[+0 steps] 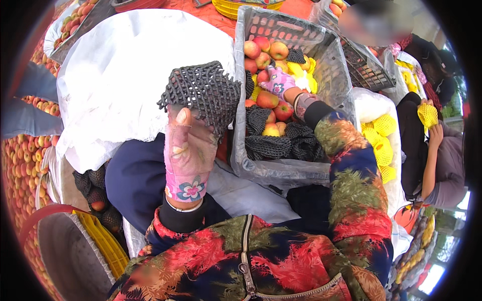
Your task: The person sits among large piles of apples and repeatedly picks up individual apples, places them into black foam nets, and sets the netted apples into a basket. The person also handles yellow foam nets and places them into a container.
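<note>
My left hand [190, 150], in a pink flowered glove with the thumb bare, is raised over my lap. A black foam net sleeve [201, 93] is pulled over its fingers and stretched wide; no apple shows inside it. My right hand [279, 82], in a similar glove, reaches into a grey plastic crate [281, 173] lined with clear film. Its fingers close around a red apple [262, 76], partly hidden by the glove. Around it lie loose red-yellow apples [267, 99], black foam nets [268, 146] and some yellow netting [312, 75].
A white sheet [120, 75] covers something round at left. Many apples [25, 165] are heaped beyond it. A grey basket [75, 251] stands at lower left by netted apples [98, 190]. At right, yellow-netted fruit [382, 150] lies near another person's hand [436, 134] holding a yellow net [428, 115].
</note>
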Demonstrator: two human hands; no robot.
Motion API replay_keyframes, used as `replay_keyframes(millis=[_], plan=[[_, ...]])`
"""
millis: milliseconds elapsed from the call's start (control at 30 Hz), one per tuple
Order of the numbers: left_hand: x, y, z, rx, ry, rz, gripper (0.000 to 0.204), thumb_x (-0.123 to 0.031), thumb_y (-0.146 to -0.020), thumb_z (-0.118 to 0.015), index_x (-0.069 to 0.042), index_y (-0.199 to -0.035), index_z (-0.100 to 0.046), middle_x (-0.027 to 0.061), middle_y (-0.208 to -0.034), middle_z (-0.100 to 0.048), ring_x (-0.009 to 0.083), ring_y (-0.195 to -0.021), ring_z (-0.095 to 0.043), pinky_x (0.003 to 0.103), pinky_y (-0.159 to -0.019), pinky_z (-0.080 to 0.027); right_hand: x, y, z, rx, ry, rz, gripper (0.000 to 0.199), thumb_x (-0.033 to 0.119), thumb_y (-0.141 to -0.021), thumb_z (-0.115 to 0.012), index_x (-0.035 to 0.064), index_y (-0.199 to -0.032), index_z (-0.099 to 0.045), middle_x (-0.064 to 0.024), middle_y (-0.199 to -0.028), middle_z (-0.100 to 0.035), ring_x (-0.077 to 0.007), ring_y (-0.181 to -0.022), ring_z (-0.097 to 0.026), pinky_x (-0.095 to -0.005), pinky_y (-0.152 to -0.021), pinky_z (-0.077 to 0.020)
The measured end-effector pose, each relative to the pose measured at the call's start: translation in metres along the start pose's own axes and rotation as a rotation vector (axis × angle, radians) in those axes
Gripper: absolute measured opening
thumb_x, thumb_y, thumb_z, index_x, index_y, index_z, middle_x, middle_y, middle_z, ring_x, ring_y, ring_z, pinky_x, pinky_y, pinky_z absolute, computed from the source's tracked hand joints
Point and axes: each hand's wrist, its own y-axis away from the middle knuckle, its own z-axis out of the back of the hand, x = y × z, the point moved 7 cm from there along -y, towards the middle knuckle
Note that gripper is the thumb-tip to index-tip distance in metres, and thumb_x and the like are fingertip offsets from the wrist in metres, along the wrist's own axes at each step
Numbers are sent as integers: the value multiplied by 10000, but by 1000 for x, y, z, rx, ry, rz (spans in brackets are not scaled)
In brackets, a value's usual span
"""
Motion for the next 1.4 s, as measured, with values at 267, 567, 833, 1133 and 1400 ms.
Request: replay_keyframes(millis=[267,567,833,1133,1400], plan=[[23,-4,7,92,104,166,360,-376,-857,-596,-77,-1033,-502,52,-923,-521,175,-819,-518,324,-732,-427,-17,4,11,-142,-189,-68,658,359,-760,-662,72,-1291,-401,-202,-1174,-529,-325,-998,-596,-426,-794,-493],[39,11,-51,443,-524,-119,523,-208,-843,-628,51,-1235,-399,127,-1118,-556,166,-977,-565,296,-848,-468,88,170,156,473,-1632,129,554,422,-920,-480,80,-1332,-341,-159,-1211,-531,-310,-983,-617,-415,-818,-544],[39,28,-88,567,-501,-312,578,-150,-795,-665,34,-1268,-389,135,-1170,-518,209,-1043,-542,325,-910,-439,84,228,157,364,-1273,129,537,517,-918,-411,72,-1218,-421,-135,-1062,-578,-247,-776,-652,-309,-580,-518],[40,69,-107,775,173,405,618,-312,-857,-610,-95,-1357,-319,140,-1306,-448,284,-1184,-486,460,-968,-430,86,224,145,473,-1693,245,491,442,-916,-479,96,-1263,-462,-59,-1218,-541,-197,-1044,-567,-371,-839,-484],[37,76,-115,846,323,517,735,-375,-831,-624,-37,-1384,-278,145,-1357,-410,301,-1229,-442,456,-1012,-385,85,237,153,477,-1836,345,504,393,-893,-533,94,-1289,-446,-66,-1262,-516,-206,-1090,-553,-388,-918,-467]])
